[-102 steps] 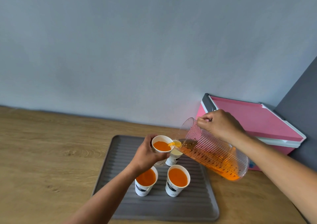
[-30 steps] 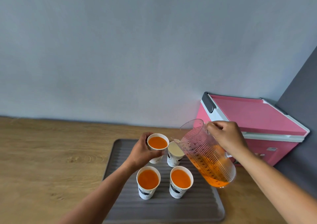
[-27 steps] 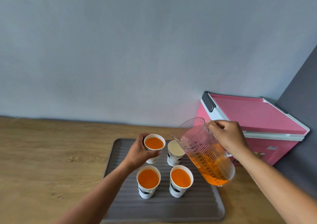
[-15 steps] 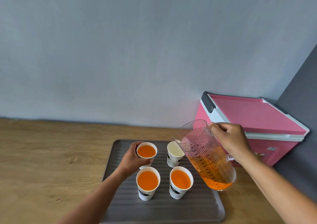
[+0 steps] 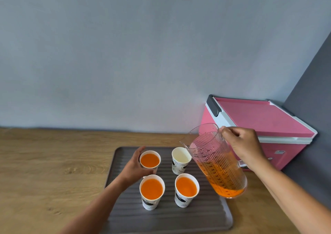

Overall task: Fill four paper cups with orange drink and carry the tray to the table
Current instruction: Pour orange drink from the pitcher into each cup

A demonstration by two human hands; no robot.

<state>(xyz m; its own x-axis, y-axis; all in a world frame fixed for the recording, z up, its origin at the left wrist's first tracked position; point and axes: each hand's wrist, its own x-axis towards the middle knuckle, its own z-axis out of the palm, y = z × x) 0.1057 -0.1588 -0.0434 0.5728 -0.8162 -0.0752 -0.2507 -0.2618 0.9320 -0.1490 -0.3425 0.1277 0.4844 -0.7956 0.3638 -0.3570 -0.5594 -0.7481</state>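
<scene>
The four paper cups carry dark printed marks on their white sides, but the print is too small to read. The clear ribbed pitcher has a dark measuring scale down its wall, and its numbers are also not readable. A small label sits on the front of the pink cooler box, too blurred to make out.

Compared with half a second ago, the left hand has brought the filled back-left cup further left and it now looks to be on the tray; the fingers are curled around its side. The right hand is closed on the pitcher handle near the rim, holding the pitcher above the right edge of the tray, tilted with its spout towards the empty back-right cup. The pitcher is a little more upright than before, and no drink is flowing. Orange drink fills its lower part.

The front-left cup and the front-right cup are full and stand on the grey ribbed tray. The tray lies on a wooden counter against a plain pale blue-grey wall. The cooler stands in the right corner, beside a darker grey wall
</scene>
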